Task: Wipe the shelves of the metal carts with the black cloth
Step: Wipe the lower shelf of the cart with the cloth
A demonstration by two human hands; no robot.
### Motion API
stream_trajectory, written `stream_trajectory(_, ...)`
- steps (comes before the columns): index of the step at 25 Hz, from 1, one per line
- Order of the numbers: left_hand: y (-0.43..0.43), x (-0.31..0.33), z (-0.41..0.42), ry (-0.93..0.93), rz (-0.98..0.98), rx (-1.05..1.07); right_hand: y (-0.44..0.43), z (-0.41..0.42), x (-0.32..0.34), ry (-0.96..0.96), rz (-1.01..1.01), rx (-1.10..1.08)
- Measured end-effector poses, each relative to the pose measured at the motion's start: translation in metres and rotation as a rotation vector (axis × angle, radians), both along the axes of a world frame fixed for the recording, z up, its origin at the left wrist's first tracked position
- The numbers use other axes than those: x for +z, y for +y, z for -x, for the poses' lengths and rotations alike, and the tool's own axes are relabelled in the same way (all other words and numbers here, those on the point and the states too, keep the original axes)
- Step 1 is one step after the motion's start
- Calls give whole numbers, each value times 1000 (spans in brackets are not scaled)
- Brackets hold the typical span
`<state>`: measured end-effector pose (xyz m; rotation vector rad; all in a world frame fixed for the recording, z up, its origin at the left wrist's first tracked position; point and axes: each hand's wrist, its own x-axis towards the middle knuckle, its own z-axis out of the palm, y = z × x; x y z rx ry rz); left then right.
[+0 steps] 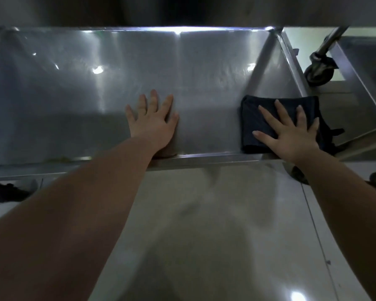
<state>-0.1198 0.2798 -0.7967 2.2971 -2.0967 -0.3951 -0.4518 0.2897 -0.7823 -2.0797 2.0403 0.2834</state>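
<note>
A metal shelf (74, 101) of a cart is seen from above, with bright reflections scattered over its brushed surface. The left hand (154, 122) is laid flat on the bare metal near the middle of the shelf, fingers straight and slightly spread. Nothing is held in it, and its wrist is placed at the front rim (204, 158).

The black cloth (256, 114) is found near the right end of the same shelf, folded into a rough rectangle, with its near edge at the front rim. Loose ends are seen at its right side, by the shelf's right wall. The right hand (291, 135) is pressed flat on top of the cloth, fingers straight and spread wide and the thumb stretched out to the left. The cloth is not gripped or pinched, only covered by the palm and fingers. The two hands are kept well apart, with bare shelf between them.

To the right, a second cart (360, 61) is set at an angle just beside the first, and a caster (318, 71) is visible between them. A pale tiled floor (215, 213) is seen below the front rim, crossed by both forearms. A dark shape (7, 192) at the lower left, under the shelf, cannot be identified.
</note>
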Motion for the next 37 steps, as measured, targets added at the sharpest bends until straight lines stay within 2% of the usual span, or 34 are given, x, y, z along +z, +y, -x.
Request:
stream_trajectory(2, 4, 6, -28, 28, 45, -81, -4, -5, 5, 0, -3, -2)
stream_trajectory(4, 22, 4, -72, -76, 138, -161, -4, -7, 7, 6, -28, -17)
stream_trajectory(8, 44, -2, -120, -128, 70, -56, 8, -30, 14, -30, -130, -82)
stream_trajectory(10, 42, -4, -117, -137, 43, -42, 16, -78, 10, -33, -130, -45)
stream_trajectory(14, 44, -6, -121, -124, 65, -41, 36, -230, -3, -62, -106, 142)
stream_trajectory(16, 44, -6, -123, -106, 62, -41, 42, -272, -7, -58, -104, 188)
stream_trajectory(19, 43, -6, -125, -69, 44, -46, 31, -232, -12, -54, -31, 155)
stream_trajectory(21, 42, -9, -128, -58, 56, -49, 15, -173, -11, -41, 12, 25)
stream_trajectory(23, 41, -12, -127, -66, 57, -59, -5, -123, -4, -37, -37, -167)
stream_trajectory(26, 39, -14, -124, -75, 39, -63, -19, -112, -1, -11, -47, -299)
stream_trajectory(28, 38, -13, -122, -79, 29, -61, -23, -153, -5, -14, 12, -224)
stream_trajectory(33, 41, -12, -126, -92, 51, -51, -18, -285, -17, -49, 63, 202)
stream_trajectory(35, 42, -10, -128, -68, 54, -46, -26, -276, -16, -70, 63, 226)
stream_trajectory(37, 42, -10, -128, -43, 45, -45, -34, -235, -15, -60, 64, 160)
